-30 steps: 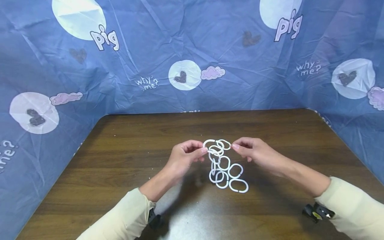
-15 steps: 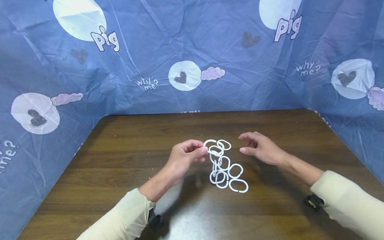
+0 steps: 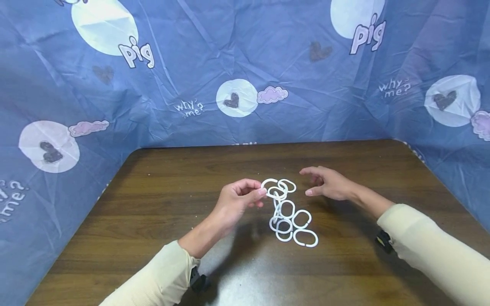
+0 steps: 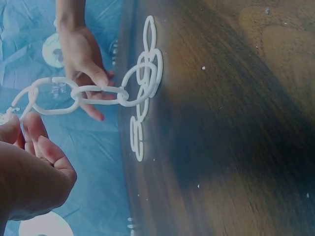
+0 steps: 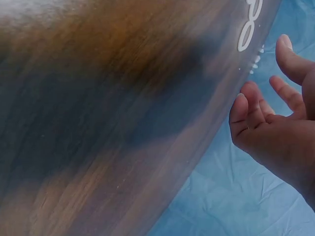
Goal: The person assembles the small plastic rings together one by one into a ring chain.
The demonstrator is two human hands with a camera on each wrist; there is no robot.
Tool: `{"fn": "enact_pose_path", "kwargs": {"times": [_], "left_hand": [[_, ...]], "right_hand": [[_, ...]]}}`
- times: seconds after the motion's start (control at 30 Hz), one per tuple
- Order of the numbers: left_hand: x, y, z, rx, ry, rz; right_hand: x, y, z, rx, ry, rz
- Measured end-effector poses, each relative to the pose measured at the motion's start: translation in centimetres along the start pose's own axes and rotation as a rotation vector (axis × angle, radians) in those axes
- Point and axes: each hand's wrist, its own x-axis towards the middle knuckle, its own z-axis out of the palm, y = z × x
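Observation:
My left hand [image 3: 241,200] pinches a white plastic C-shaped link [image 3: 269,180] between thumb and fingertips. Other linked rings hang from it in a chain, shown large in the left wrist view, where one middle link [image 4: 101,102] stretches toward the tabletop. Its lowest ring overlaps several white links lying on the table, among them an oval link [image 3: 302,230] with a small gap facing the front. One more link [image 3: 295,187] dangles on the upper right of the held one. My right hand [image 3: 331,185] holds nothing, thumb and fingers apart, just right of the chain.
The dark wood table [image 3: 160,221] carries small pale specks on its left side. Blue printed cloth [image 3: 237,51] rises behind the table and along both sides. Black straps with cameras [image 3: 384,241] sit at both wrists.
My right hand has let go of the upper right link and drawn back slightly, its fingers spread. My left hand keeps its pinch; the hanging links have swung a little to the right.

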Motion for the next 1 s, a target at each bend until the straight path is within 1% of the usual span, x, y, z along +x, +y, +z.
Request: {"fn": "enact_pose_path", "kwargs": {"times": [0.13, 0.4, 0.6, 0.77, 0.87, 1.0], "left_hand": [[0.0, -0.1, 0.0, 0.004, 0.002, 0.005], [0.0, 0.0, -0.3, 0.025, 0.020, 0.007], [0.0, -0.1, -0.3, 0.027, 0.021, 0.001], [0.0, 0.0, -0.3, 0.025, 0.016, -0.002], [0.0, 0.0, -0.2, 0.027, 0.015, 0.001], [0.1, 0.1, -0.2, 0.027, 0.017, 0.005]], "right_hand": [[0.5, 0.4, 0.2, -0.005, -0.004, 0.018], [1.6, 0.9, 1.1, -0.017, 0.006, 0.015], [2.8, 0.9, 2.5, -0.041, -0.052, 0.045], [3.7, 1.1, 3.5, -0.060, -0.064, 0.027], [4.2, 1.3, 3.6, -0.074, -0.082, 0.017], [4.6, 1.3, 3.4, -0.095, -0.141, 0.011]]}}
